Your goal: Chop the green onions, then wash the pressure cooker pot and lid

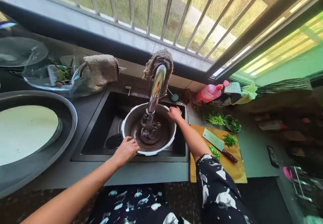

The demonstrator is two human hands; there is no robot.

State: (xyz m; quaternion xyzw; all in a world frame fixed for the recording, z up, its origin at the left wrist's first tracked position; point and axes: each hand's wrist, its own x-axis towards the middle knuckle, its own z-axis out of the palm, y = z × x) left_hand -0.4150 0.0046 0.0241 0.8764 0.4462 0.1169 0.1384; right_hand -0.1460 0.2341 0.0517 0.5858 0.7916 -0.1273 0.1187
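A large round metal pot (129,129) sits in the black sink (101,113) with dark-looking water (148,139) inside. Water runs into it from the chrome faucet (157,87), and the surface ripples. At the near left of the rim, my left hand (127,150) grips the edge with its fingers curled over the inside. My right hand (175,113) holds the far right side of the rim, its fingertips partly hidden behind the edge. A dark object (113,140) lies in the sink left of the pot; I cannot make out what it is.
Right of the sink, a cutting board (199,170) bears a cleaver (214,139) and chopped greens (230,139). Behind it stands a pink bottle (209,92). A wide metal basin (72,123) is at the left, below a cloth (101,69). Window bars line the back.
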